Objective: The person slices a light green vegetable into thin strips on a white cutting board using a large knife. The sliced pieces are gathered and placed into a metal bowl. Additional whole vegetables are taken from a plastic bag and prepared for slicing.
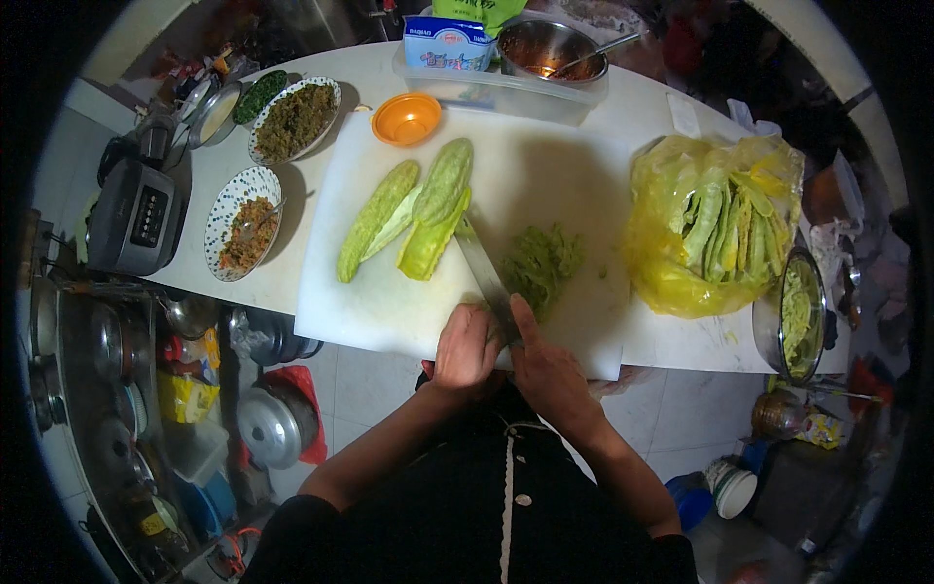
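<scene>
A long-bladed kitchen knife [483, 264] is in my right hand [551, 372], index finger stretched along the blade. My left hand [467, 347] is curled close to the blade's left side, near the front edge of the white cutting board [350, 321]. A trace of green shows by its knuckles; whatever lies under the fingers is hidden. Shredded greens [543, 266] form a loose pile right of the knife. Beyond the blade tip lie long, bumpy pale green vegetable pieces [446, 179] and a yellow-green, ruffle-edged piece [423, 252].
An orange bowl [407, 119] sits at the board's far edge. Patterned bowls of chopped food [248, 230] stand left, near a dark appliance [139, 215]. A plastic bin [503, 91] holds a metal pot [551, 47]. At right are a yellow bag of greens [657, 270] and a metal bowl [766, 328].
</scene>
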The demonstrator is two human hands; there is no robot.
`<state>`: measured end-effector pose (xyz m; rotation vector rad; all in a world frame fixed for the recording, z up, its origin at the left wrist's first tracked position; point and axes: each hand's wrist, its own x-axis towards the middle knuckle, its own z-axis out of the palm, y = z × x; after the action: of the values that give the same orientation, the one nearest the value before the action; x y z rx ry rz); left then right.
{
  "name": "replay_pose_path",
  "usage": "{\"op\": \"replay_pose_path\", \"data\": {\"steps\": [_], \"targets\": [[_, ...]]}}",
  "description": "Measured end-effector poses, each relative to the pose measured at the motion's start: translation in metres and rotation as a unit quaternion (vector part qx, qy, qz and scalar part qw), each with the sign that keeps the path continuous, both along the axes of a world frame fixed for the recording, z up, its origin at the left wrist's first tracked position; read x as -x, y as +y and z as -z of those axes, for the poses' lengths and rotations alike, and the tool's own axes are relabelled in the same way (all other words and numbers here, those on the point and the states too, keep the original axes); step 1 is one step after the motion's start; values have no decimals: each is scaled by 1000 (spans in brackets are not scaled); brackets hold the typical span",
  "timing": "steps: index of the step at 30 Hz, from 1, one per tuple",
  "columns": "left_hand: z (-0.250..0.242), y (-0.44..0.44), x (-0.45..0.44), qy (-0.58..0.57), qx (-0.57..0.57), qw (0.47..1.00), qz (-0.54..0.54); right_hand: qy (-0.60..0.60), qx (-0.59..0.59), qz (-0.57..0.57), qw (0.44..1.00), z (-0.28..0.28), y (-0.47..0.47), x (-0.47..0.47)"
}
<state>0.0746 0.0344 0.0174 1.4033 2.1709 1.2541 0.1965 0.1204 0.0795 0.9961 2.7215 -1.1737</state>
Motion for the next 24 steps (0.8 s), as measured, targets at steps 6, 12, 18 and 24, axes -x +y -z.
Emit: {"op": "replay_pose_path", "data": {"steps": [6, 12, 18, 24], "targets": [[3, -7, 0, 40, -36, 998, 14, 2, -6, 0, 1000, 5, 24, -20], [3, 14, 4, 39, -46, 998, 1, -59, 14, 82, 995, -26, 39, -22], [8, 18, 4, 28, -69, 997, -16, 19, -13, 46, 999, -24, 21, -30], [16, 19, 5, 22, -59, 998, -25, 13, 3, 26, 1000, -30, 14, -31]]}}
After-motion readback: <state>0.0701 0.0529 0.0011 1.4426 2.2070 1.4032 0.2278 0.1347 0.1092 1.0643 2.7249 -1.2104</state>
